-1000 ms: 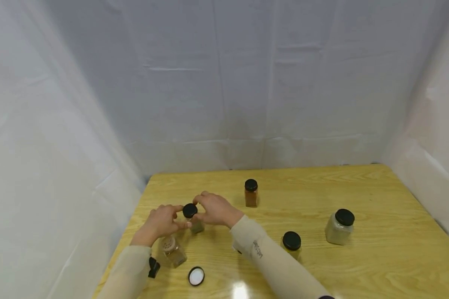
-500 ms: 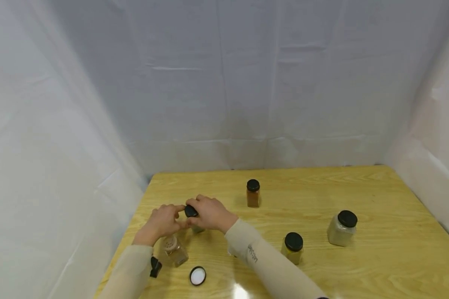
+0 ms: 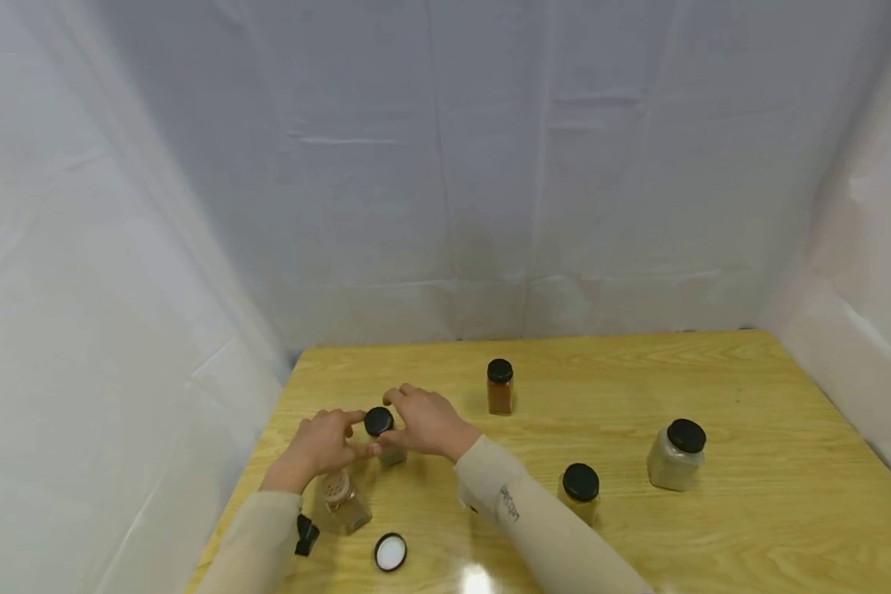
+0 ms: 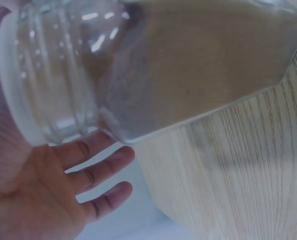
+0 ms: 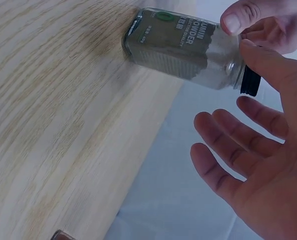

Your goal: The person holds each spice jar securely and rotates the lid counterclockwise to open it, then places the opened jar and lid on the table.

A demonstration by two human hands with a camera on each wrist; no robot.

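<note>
Pale yellow wooden desk (image 3: 713, 379) under both hands; grain streaked, close and plain in the wrist views. A white patch of glare lies on it, nearer me than my right hand. White sheeting (image 3: 445, 181) hangs beyond my hands, creased and greyish. More sheeting (image 3: 82, 289) to the left of my left hand, and a further sheet (image 3: 861, 272) well off to the right of my right one, so the desk is walled on three sides.

My left hand (image 3: 315, 441) pinches a glass jar (image 5: 181, 47) of powder, thumb and forefinger near its neck; the other fingers stretch out. Jar is between my two hands, base on the desk, black cap (image 5: 250, 81) on; label partly readable, "POWDER".

My right hand (image 3: 426, 421) is released: fingers spread around the cap and clear of it. Thumb overlaps the jar's neck; contact, cannot tell.

Just below my left hand, on my side, stands a shaker (image 3: 349, 505) with a holed top, brown contents. A loose lid (image 3: 390, 552) lies nearer me again, white inside upward.

Beyond my right hand and to its right, a slim jar of red-brown stuff (image 3: 500, 394). Beside my right sleeve (image 3: 535, 528), a yellowish jar (image 3: 579, 505). Farther right, a wide pale jar (image 3: 671, 462).
</note>
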